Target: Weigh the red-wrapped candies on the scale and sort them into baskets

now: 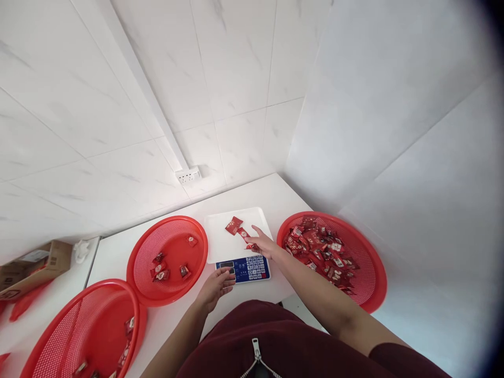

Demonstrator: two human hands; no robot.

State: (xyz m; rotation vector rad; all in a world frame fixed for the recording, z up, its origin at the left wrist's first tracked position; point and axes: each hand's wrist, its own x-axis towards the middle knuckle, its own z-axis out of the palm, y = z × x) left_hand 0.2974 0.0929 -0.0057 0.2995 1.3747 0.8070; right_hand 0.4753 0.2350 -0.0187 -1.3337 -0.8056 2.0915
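right hand (263, 244) by red packets (233, 226) on scale (219, 242)

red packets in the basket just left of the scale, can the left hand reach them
Probably yes: the left hand looks empty, and nothing covers the red packets in that open basket.

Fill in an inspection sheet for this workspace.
Surface: smooth white table.
Job's things: blue-and-white digital scale; small red printed packets lie on its white tray; round red plastic baskets: right one heaped with packets, middle and left ones holding a few.
Clutter: brown cardboard box, crumpled white scrap, far left.
Hands: left hand open at the scale's front edge; right hand over the tray at the packets, grip unclear.
Cables: nothing seen.
Surroundings: white marbled wall tiles; white plastic socket.
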